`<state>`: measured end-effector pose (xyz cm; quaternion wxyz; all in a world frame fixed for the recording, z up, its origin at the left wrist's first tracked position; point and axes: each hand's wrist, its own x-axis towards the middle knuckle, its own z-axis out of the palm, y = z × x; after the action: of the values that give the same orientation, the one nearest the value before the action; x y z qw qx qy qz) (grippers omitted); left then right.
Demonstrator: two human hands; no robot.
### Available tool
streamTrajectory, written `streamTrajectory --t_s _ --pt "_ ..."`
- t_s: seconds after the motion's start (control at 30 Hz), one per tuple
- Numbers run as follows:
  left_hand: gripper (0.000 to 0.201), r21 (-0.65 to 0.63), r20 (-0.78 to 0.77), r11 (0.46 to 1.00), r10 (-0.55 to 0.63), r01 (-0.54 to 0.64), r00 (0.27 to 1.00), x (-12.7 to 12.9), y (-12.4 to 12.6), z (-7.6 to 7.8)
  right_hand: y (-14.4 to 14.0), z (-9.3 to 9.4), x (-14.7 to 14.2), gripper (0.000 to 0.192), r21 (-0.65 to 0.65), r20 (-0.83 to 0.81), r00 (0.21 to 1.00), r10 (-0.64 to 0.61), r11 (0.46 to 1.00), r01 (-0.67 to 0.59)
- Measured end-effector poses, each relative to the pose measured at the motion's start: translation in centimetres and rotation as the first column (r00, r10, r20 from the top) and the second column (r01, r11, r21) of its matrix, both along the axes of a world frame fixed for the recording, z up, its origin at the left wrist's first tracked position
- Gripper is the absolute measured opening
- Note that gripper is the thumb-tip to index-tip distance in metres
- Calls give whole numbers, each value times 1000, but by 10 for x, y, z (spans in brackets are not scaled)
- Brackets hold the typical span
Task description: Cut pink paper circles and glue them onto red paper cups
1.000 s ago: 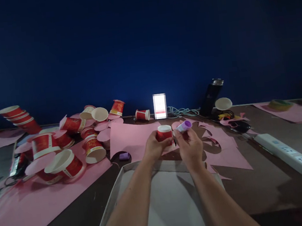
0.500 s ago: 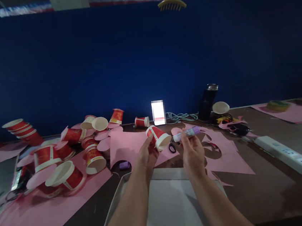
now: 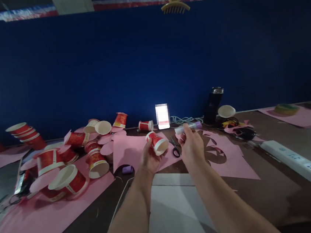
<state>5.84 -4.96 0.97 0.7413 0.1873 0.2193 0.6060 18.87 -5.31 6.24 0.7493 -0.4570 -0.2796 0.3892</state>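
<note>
The left hand [image 3: 150,160] clasps one red paper cup [image 3: 156,141], tilted, above the tabletop [image 3: 279,185]; the right hand [image 3: 192,147] pinches one glue stick [image 3: 180,130] near it. At far left, a leaning stack [image 3: 32,140] nests at least three cups. One purple cap [image 3: 127,169], one pair of scissors [image 3: 176,147] and one dark flask [image 3: 212,107], contents hidden, stand or lie around.
</note>
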Motion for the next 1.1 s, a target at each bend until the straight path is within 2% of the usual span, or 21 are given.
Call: streamTrajectory --t_s 0.1,0.2,0.27,0.47,0.6,0.7,0.8,0.97,1.1 --pt "36 6 -12 1000 28 -28 1000 -1 1 0 25 24 0 41 60 13 1000 -27 998 26" --pt "41 52 7 998 26 -26 1000 -3 1 1 49 26 2 39 19 -105 992 -69 997 72" --pt "46 71 52 997 5 -8 999 -5 0 2 59 14 4 35 -26 -209 976 -58 998 54" --pt "59 14 242 994 -110 109 964 -9 0 3 60 -39 5 25 26 -438 889 134 990 -136" --pt "51 -6 211 994 -106 109 972 -9 1 2 55 -49 8 24 110 -494 816 299 953 -283" --pt "43 -31 121 999 -27 31 992 -8 1 0 52 -46 6 26 145 -490 782 384 921 -361" --pt "42 -41 2 999 7 -7 1000 -5 0 -1 50 -41 4 29 180 -443 795 415 910 -375" --pt "45 8 -122 999 -48 49 991 4 -2 1 48 -37 -1 39 205 -314 854 416 907 -367" --pt "54 -92 -225 994 -83 63 971 11 0 -2 46 -38 -8 50 209 -197 878 437 894 -398"
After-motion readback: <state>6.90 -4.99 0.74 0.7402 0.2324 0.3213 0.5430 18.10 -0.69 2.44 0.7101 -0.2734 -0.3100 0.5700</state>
